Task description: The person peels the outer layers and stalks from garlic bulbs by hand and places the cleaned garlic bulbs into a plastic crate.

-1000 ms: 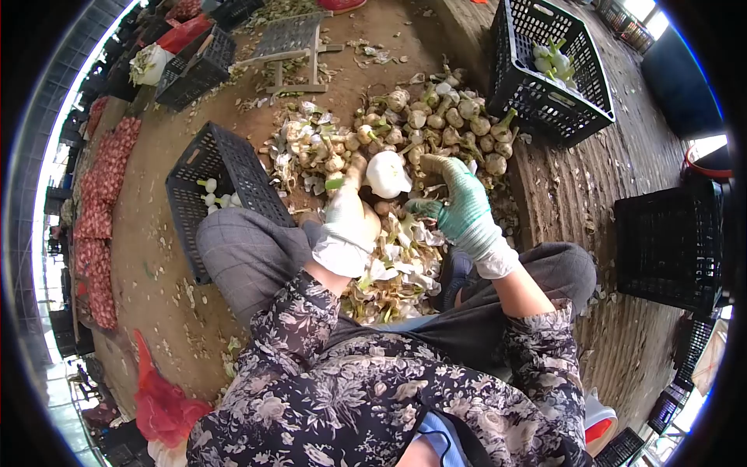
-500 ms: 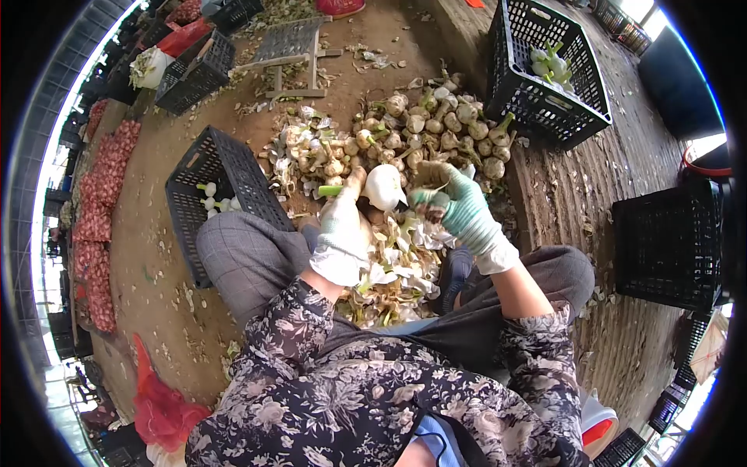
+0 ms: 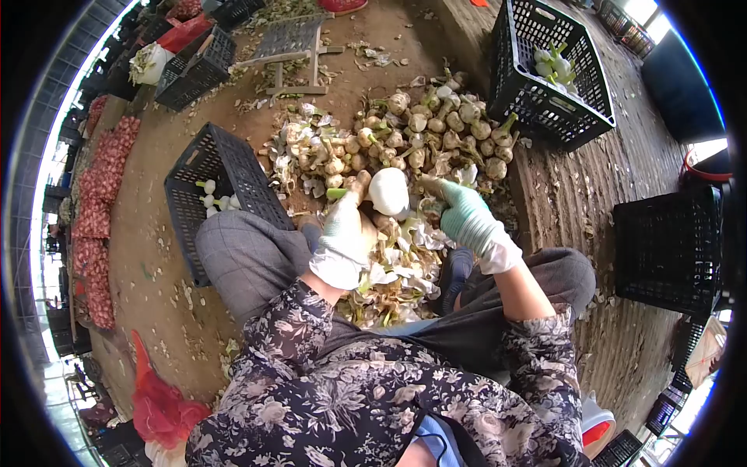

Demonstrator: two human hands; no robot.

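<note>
A peeled white garlic bulb [image 3: 389,192] with a short green stem is in my left hand [image 3: 347,226], the thumb and fingers closed around its stem side. My right hand [image 3: 469,219], in a pale green and white glove, is just to the right of the bulb and apart from it. Its fingers reach toward the bulb, spread, and I see nothing held in them. Beyond both hands lies a pile of unpeeled garlic bulbs [image 3: 436,124]. Loose garlic skins [image 3: 397,272] cover the ground between my legs.
A black crate [image 3: 222,156] on the left holds several white bulbs. Another black crate [image 3: 548,117] at the upper right holds bulbs with green stems. An upturned black crate [image 3: 665,245] stands at right. A small wooden stool [image 3: 292,54] and red net sacks [image 3: 97,194] lie farther off.
My right hand has drawn slightly away from the bulb, and its fingers have straightened. Skin near its fingers is no longer seen there. The bulb in my left hand has shifted slightly right.
</note>
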